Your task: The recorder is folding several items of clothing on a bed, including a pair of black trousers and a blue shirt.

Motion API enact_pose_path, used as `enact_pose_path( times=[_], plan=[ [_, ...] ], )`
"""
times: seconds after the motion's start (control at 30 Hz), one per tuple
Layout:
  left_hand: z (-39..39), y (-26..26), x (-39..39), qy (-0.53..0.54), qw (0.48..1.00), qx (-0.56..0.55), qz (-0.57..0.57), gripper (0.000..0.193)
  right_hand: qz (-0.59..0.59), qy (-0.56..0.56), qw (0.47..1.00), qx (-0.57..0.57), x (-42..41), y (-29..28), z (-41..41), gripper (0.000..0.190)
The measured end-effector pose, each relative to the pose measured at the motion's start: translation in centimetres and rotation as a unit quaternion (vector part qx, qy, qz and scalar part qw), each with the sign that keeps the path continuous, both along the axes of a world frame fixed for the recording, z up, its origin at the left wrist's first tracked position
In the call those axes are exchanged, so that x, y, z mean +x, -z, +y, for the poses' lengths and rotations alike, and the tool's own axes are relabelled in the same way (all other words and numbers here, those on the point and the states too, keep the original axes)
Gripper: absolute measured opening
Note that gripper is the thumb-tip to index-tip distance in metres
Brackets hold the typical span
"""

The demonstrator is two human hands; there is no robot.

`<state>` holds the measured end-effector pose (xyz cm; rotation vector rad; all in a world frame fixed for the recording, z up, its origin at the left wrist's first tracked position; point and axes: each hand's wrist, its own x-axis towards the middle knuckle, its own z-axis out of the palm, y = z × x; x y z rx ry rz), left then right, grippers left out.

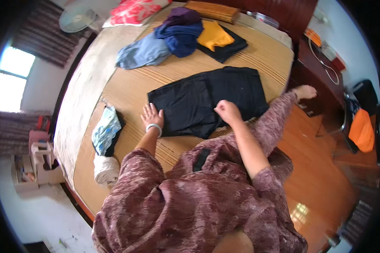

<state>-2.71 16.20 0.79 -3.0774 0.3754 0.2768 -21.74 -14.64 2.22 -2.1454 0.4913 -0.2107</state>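
Note:
Black trousers (186,107), folded lengthwise, lie spread on the bamboo mat (129,91) of a bed in front of me. My left hand (153,117) rests with fingers apart at their left edge, a pale bracelet on its wrist. Over their lower middle is my right hand (228,112), its fingers curled in; whether any cloth is pinched in them is not clear. Left of my left hand lie a light blue patterned garment (107,129) on something black and a rolled off-white cloth (106,169).
Beyond the trousers are a light blue garment (142,52), a dark blue one (183,38), a purple one (182,15) and a yellow one (213,34) on black cloth. A fan (77,18) stands past the bed. At right are a dark red cabinet (319,69) and an orange cloth (361,132).

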Motion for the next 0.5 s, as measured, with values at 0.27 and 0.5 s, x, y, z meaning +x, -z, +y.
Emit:
enact_pose_path(
  times=[0.27, 0.5],
  plan=[
    [0.5, 0.4, -3.7, -0.082, 0.995, -0.049, -0.031, 0.072, 0.12, 0.346, 0.873, -0.322, -3.7, -4.7, -6.6, 0.047],
    [0.2, -0.3, -4.4, -0.083, 0.989, -0.081, -0.091, 0.068, 0.244, 0.298, 0.893, -0.234, -4.3, -4.5, -7.7, 0.078]
  ],
)
